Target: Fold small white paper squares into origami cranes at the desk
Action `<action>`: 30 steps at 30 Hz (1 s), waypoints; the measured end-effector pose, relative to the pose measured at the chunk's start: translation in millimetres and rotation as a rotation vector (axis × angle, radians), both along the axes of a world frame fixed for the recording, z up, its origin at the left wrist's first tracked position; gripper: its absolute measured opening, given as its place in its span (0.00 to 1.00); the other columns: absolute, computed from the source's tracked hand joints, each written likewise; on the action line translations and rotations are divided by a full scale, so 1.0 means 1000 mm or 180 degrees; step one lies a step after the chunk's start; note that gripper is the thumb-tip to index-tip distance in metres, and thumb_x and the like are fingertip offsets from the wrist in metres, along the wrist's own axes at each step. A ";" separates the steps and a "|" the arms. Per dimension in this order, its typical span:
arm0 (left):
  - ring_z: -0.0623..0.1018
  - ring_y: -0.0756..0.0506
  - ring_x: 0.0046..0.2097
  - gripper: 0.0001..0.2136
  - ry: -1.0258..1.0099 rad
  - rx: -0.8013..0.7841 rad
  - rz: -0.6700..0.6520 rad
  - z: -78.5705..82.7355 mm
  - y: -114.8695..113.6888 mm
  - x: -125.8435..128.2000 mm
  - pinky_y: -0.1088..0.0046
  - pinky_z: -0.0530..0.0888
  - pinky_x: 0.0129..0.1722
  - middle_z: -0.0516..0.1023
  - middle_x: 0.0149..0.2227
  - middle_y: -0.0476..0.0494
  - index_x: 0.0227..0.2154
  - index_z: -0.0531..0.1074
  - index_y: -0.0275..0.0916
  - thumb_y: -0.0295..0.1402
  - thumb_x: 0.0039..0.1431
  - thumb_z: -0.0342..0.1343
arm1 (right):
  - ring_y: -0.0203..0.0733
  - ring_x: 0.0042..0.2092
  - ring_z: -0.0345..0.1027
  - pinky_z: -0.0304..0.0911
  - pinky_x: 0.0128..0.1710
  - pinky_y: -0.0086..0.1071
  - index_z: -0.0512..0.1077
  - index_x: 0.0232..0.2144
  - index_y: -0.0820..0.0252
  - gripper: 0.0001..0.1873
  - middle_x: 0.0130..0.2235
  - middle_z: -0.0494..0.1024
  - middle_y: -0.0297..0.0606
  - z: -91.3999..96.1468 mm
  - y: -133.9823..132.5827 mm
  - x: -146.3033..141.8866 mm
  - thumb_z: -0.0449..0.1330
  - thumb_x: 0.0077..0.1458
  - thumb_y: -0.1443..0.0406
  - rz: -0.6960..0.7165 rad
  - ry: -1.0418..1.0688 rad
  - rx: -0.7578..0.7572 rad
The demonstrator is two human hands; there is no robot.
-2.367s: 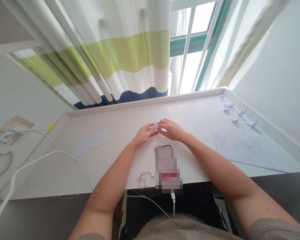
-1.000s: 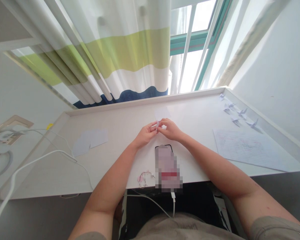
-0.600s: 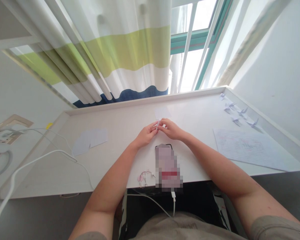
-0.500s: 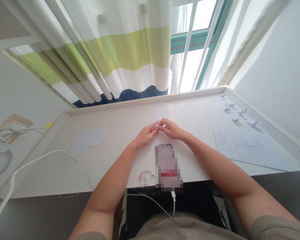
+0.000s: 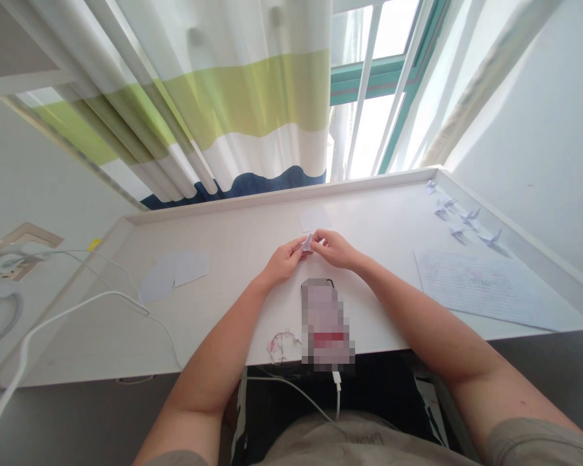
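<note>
A small folded paper piece [image 5: 307, 243], pale lilac, is held above the white desk [image 5: 243, 239], between the two hands and just short of the square paper sheet [image 5: 315, 219]. Its longer axis stands roughly upright in view, pointing toward the desk's far edge with a slight lean toward the right hand; the exact fold shape is too small to determine.

The left hand [image 5: 285, 263] is curled, its fingertips pinching the piece's left side. The right hand [image 5: 335, 250] is likewise curled and pinches from the right; the fingers are not spread.

Directly below the hands lies a phone [image 5: 324, 323], screen pixelated, with a white charging cable [image 5: 337, 395]. Paper cranes [image 5: 459, 217] stand at the far right, beyond a lined, handwritten sheet [image 5: 480, 289]. Two overlapping paper squares [image 5: 173, 278] lie left.
</note>
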State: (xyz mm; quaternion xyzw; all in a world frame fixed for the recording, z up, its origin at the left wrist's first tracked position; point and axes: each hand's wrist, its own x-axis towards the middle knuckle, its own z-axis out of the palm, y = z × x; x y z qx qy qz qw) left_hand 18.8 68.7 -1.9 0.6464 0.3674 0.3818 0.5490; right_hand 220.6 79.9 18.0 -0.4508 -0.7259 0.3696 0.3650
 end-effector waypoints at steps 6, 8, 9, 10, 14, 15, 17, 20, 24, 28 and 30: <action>0.83 0.35 0.56 0.24 0.0079 0.0045 0.0278 -0.006 0.000 0.003 0.50 0.75 0.63 0.81 0.59 0.31 0.62 0.75 0.35 0.37 0.64 0.63 | 0.40 0.33 0.69 0.61 0.34 0.33 0.71 0.24 0.57 0.08 0.30 0.79 0.34 0.001 -0.002 -0.004 0.58 0.54 0.63 -0.0078 0.0091 -0.0143; 0.81 0.34 0.60 0.26 0.0207 0.0117 0.0283 -0.005 -0.002 0.003 0.50 0.74 0.64 0.80 0.59 0.29 0.62 0.74 0.35 0.39 0.63 0.65 | 0.40 0.33 0.69 0.62 0.35 0.33 0.71 0.24 0.58 0.07 0.29 0.79 0.34 0.001 -0.003 -0.005 0.58 0.53 0.64 -0.0073 0.0097 -0.0121; 0.80 0.33 0.61 0.27 0.0277 0.0145 0.0293 -0.004 -0.004 0.003 0.49 0.74 0.65 0.80 0.60 0.29 0.62 0.74 0.35 0.40 0.63 0.65 | 0.40 0.33 0.69 0.62 0.35 0.34 0.71 0.23 0.58 0.07 0.29 0.79 0.34 0.002 -0.003 -0.005 0.58 0.52 0.64 -0.0084 0.0096 -0.0101; 0.79 0.33 0.62 0.27 0.0343 0.0172 0.0306 -0.002 -0.005 0.004 0.49 0.73 0.65 0.79 0.60 0.28 0.62 0.74 0.35 0.41 0.63 0.65 | 0.40 0.32 0.69 0.62 0.35 0.34 0.71 0.23 0.58 0.07 0.29 0.79 0.34 0.002 -0.004 -0.005 0.58 0.51 0.64 -0.0100 0.0096 -0.0082; 0.80 0.34 0.60 0.26 0.0495 0.0306 0.0277 0.003 -0.008 0.004 0.51 0.73 0.65 0.80 0.60 0.30 0.62 0.74 0.36 0.46 0.67 0.62 | 0.40 0.33 0.69 0.62 0.35 0.34 0.72 0.23 0.58 0.07 0.29 0.80 0.36 0.004 -0.003 -0.003 0.58 0.51 0.65 -0.0133 0.0116 -0.0123; 0.82 0.34 0.59 0.26 0.0505 0.0329 0.0250 0.005 -0.008 0.004 0.52 0.74 0.64 0.80 0.60 0.31 0.62 0.74 0.37 0.47 0.67 0.60 | 0.41 0.33 0.69 0.62 0.36 0.34 0.72 0.23 0.58 0.07 0.30 0.80 0.36 0.004 -0.002 -0.003 0.58 0.51 0.64 -0.0146 0.0124 -0.0146; 0.83 0.35 0.56 0.26 0.0515 0.0354 0.0201 0.007 -0.009 0.004 0.53 0.75 0.63 0.82 0.57 0.33 0.62 0.74 0.38 0.49 0.69 0.59 | 0.41 0.34 0.70 0.63 0.37 0.35 0.73 0.23 0.58 0.08 0.29 0.80 0.36 0.004 -0.002 -0.002 0.58 0.52 0.64 -0.0162 0.0152 -0.0163; 0.83 0.35 0.56 0.28 0.0530 0.0379 0.0172 0.010 -0.010 0.004 0.54 0.75 0.62 0.82 0.57 0.32 0.62 0.74 0.37 0.51 0.68 0.58 | 0.41 0.33 0.70 0.64 0.38 0.35 0.74 0.24 0.58 0.10 0.29 0.80 0.35 0.004 -0.003 -0.002 0.59 0.54 0.61 -0.0132 0.0183 -0.0115; 0.82 0.34 0.57 0.30 0.0474 0.0378 0.0148 0.012 -0.011 0.004 0.53 0.74 0.62 0.81 0.58 0.31 0.62 0.74 0.36 0.53 0.67 0.60 | 0.41 0.34 0.71 0.65 0.39 0.36 0.76 0.26 0.58 0.13 0.30 0.81 0.37 0.002 -0.002 -0.001 0.62 0.56 0.56 -0.0034 0.0240 -0.0126; 0.83 0.35 0.55 0.28 0.0475 0.0386 0.0092 0.011 -0.009 0.003 0.54 0.74 0.62 0.82 0.58 0.32 0.63 0.73 0.36 0.49 0.67 0.60 | 0.42 0.35 0.71 0.65 0.40 0.36 0.78 0.30 0.59 0.16 0.32 0.82 0.38 -0.001 0.002 0.002 0.63 0.57 0.52 0.0096 0.0350 -0.0234; 0.83 0.36 0.55 0.28 0.0509 0.0411 0.0110 0.010 -0.008 0.002 0.55 0.74 0.61 0.82 0.58 0.33 0.63 0.74 0.36 0.48 0.67 0.60 | 0.41 0.35 0.71 0.65 0.39 0.36 0.78 0.31 0.60 0.17 0.33 0.82 0.38 -0.002 0.004 0.004 0.63 0.56 0.51 0.0130 0.0382 -0.0289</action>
